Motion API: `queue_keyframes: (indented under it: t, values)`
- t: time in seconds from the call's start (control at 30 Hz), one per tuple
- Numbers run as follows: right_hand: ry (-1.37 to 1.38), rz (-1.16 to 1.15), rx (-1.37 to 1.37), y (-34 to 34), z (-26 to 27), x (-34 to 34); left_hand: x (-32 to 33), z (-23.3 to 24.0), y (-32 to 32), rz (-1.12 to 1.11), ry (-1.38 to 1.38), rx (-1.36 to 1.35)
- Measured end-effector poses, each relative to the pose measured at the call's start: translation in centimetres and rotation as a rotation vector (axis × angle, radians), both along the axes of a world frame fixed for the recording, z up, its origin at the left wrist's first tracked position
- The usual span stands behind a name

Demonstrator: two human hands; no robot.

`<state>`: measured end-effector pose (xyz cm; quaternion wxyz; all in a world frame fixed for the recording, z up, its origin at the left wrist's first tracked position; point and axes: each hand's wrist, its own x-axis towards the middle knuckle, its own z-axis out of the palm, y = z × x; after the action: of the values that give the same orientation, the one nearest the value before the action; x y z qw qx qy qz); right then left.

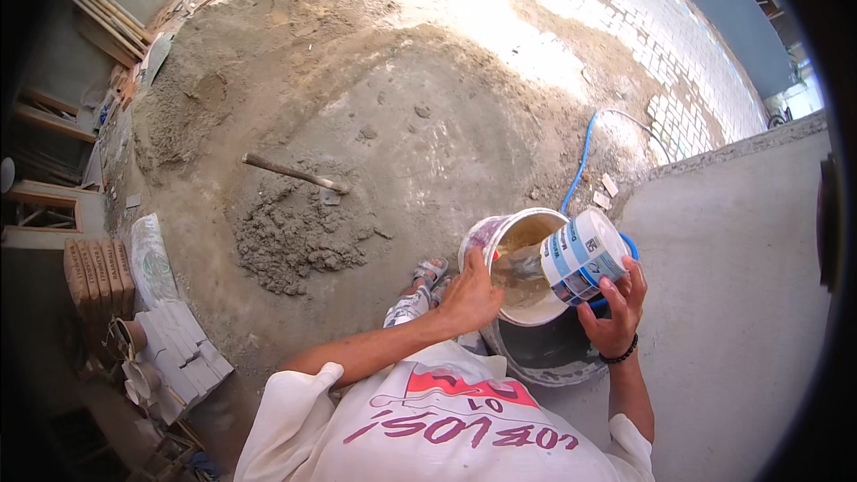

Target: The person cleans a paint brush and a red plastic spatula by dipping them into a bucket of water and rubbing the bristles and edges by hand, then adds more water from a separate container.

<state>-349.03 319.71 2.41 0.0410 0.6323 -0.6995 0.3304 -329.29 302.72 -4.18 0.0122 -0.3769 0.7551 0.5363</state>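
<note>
My left hand (472, 293) grips the near-left rim of a white plastic bucket (533, 316) that holds murky brownish water (515, 291). In my right hand (619, 308) is a smaller printed plastic tub (584, 256), grasped around its base. The tub lies tipped sideways, its mouth over the bucket's opening, and liquid (527, 262) runs from it into the bucket. Beneath and nearer to me stands a dark, mortar-stained tub (552, 348), partly covered by the bucket. A blue rim (631, 249) shows behind the printed tub; what it belongs to is mostly hidden.
A heap of wet mortar (294, 234) lies left on the ground, a wooden-handled tool (294, 173) stuck in it. Sand (181, 107) is piled beyond. A blue hose (584, 154) runs along the ground near a grey wall (730, 268). Grey blocks (181, 341) and paper sacks (100, 274) stand left.
</note>
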Motion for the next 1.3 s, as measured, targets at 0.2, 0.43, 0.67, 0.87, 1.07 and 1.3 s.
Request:
queue_keyframes:
  t: [0.2, 0.43, 0.67, 0.87, 1.07, 1.3]
  values:
    - [-0.292, -0.501, -0.047, 3.3, -0.5, -1.0, 0.3, -0.8, -0.7, 0.031, 0.065, 0.005]
    - [-0.466, -0.822, 0.926, 13.1, -11.1, -4.0, 0.0, -0.7, -0.2, 0.008, 0.081, 0.006]
    - [-0.558, -0.936, 1.289, 15.0, -27.4, -1.7, -0.9, -0.4, 0.8, -0.026, -0.001, -0.076]
    - [-0.521, -1.086, 1.329, 17.4, -37.8, -1.7, -1.7, 1.3, 1.0, -0.048, -0.031, -0.031]
    - [-0.788, -1.184, 1.321, 15.4, -45.2, 1.2, -1.6, 2.3, 1.1, -0.035, -0.046, 0.016]
    - [-1.595, -0.977, 0.900, 16.5, -54.0, 1.5, -1.8, 3.2, 1.1, -0.052, -0.091, 0.009]
